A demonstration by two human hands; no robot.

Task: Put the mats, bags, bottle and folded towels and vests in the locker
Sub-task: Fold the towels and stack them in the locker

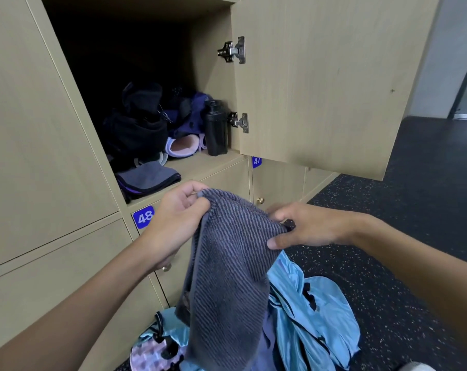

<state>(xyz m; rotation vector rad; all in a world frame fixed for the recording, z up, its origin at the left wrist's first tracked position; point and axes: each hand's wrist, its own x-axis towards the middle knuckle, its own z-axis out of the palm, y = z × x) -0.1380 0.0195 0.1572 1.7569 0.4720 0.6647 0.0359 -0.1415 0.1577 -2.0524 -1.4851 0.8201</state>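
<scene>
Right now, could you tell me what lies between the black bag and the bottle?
The head view shows a rolled mat between the black bag and the bottle, with a blue bag behind it.

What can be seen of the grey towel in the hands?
The towel is dark grey with fine diagonal ribs and looks like soft terry cloth. It hangs down from its top edge, which the left hand pinches at one corner and the right hand at the other. It is held below the open locker, and its lower part hides part of the light blue vests.
</scene>
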